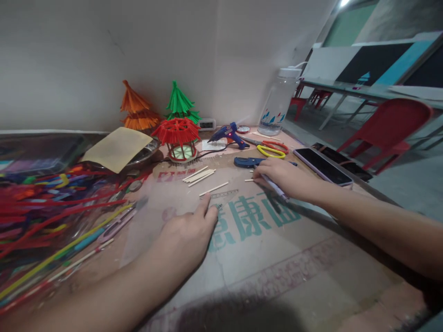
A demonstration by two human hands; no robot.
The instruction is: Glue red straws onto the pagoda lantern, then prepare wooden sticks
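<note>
My left hand point(188, 233) rests low on the plastic-covered work surface, its index fingertip at the near end of a thin pale stick point(213, 189) and beside a clear ruler point(228, 193). Several similar sticks point(199, 176) lie in a loose group just beyond. My right hand point(277, 175) is closed around a slim lilac tool point(276, 186), whose exact kind is partly hidden. By its fingertips a short pale stick piece point(249, 180) lies on the surface. Behind this hand is a dark blue cutter-like tool point(246, 162).
Colourful craft strips point(55, 207) cover the left side. Along the back stand a red lantern-like model point(180, 138), green and orange tiered models, a blue glue gun point(230, 133), scissors point(272, 148) and a clear bottle point(275, 103). A phone point(323, 167) lies at right.
</note>
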